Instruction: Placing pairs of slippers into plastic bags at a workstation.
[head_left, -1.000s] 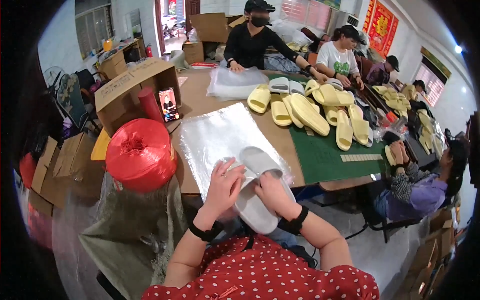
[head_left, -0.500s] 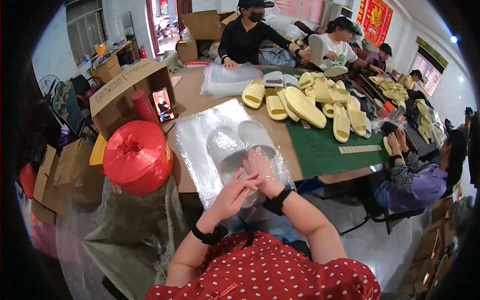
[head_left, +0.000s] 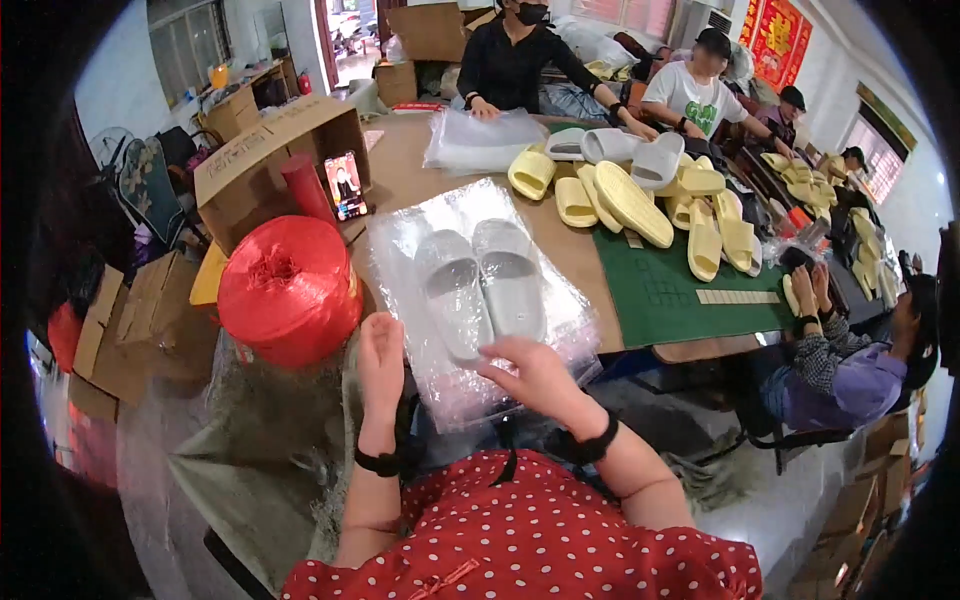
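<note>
A pair of pale grey slide slippers (head_left: pixel 482 285) lies side by side, toes away from me, with clear plastic over it. Below the pair spreads a stack of clear plastic bags (head_left: pixel 400 235) at the table's near edge. My right hand (head_left: pixel 540 378) is at the heel end, its fingertips at the slippers' plastic-covered heels and its thumb apart from the fingers; nothing is gripped in it. Left of the bags, my left hand (head_left: pixel 382 358) is raised with fingers extended and nothing in it.
Left stand a red twine roll (head_left: pixel 288 290), a cardboard box (head_left: pixel 285 165) and a lit phone (head_left: pixel 346 187). Yellow slippers (head_left: pixel 632 205) and grey ones crowd the right, partly on a green mat (head_left: pixel 660 300). Co-workers sit beyond; one person's hand (head_left: pixel 484 108) rests on more bags.
My right hand has come back from between the slippers to their heels. My left hand has moved away to the left. A co-worker's raised grey slippers are now down by the yellow pile.
</note>
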